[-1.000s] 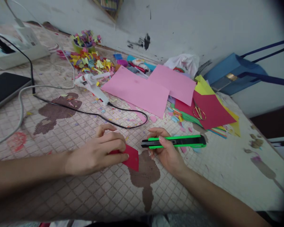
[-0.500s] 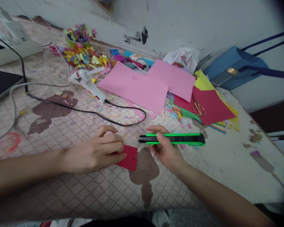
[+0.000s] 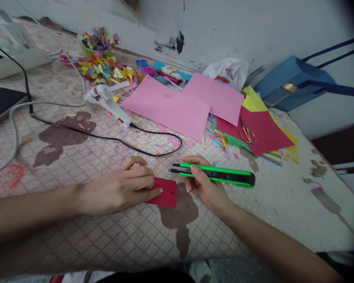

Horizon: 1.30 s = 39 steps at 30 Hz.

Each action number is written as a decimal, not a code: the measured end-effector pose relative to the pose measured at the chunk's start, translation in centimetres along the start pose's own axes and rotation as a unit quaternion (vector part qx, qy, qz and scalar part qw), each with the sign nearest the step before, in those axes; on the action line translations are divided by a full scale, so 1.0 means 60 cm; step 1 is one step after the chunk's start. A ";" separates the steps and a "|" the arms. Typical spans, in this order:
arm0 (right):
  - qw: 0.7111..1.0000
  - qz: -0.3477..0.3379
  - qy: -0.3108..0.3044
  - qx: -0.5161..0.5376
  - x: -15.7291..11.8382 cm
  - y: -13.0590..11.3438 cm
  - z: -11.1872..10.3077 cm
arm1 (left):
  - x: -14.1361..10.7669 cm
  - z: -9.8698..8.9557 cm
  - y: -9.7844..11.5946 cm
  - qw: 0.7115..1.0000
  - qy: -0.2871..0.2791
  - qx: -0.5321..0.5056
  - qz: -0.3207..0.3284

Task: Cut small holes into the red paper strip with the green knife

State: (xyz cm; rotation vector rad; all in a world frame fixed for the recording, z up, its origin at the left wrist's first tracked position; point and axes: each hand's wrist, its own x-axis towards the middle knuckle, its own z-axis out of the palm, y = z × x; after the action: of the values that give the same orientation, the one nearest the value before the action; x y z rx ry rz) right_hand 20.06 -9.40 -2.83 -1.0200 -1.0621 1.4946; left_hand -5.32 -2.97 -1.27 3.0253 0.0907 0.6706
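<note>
A small red card [image 3: 167,193] with a dark hole near its right end lies at the front middle of the cloth. My left hand [image 3: 126,186] grips its left part between thumb and fingers, hiding that end. To the right, my right hand [image 3: 202,182] is closed around a green and black utility knife [image 3: 227,175]. The knife's tip points left, just above the card's right end and apart from it. A short bit of blade shows at the tip.
Behind the hands lie a black cable [image 3: 153,153], a white glue gun [image 3: 112,106] and pink sheets [image 3: 171,110]. Gold scissors [image 3: 247,135] rest on red paper [image 3: 268,133] at right. Paper scraps [image 3: 106,70] are heaped at the back left, beside a black device [image 3: 4,104].
The red card has turned slightly and its right end has shifted right. The knife has tilted, with its tip moved a little left and up, and the blade now shows at the tip.
</note>
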 end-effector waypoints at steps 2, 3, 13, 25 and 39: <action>1.000 0.002 0.005 -0.010 -0.001 0.000 0.000 | 0.000 0.001 0.000 1.000 0.000 0.000 -0.002; 1.000 0.003 0.006 -0.016 -0.001 0.000 0.000 | 0.000 0.002 0.000 1.000 0.001 0.000 -0.003; 0.999 0.003 -0.018 -0.049 -0.002 -0.003 -0.001 | 0.002 -0.004 0.000 0.999 -0.007 -0.041 -0.017; 0.997 0.008 -0.001 -0.077 -0.001 -0.008 0.004 | -0.001 -0.004 -0.001 0.999 -0.030 -0.016 -0.007; 0.983 -0.027 -0.053 -0.176 -0.014 0.004 0.012 | 0.006 -0.007 0.002 0.998 -0.020 -0.044 -0.032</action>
State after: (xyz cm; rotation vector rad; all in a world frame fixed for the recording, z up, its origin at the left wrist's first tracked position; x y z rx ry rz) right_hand 19.41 -10.37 -2.81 -1.1506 -1.4558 1.3566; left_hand -5.18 -3.06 -0.77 2.9353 0.1513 0.5926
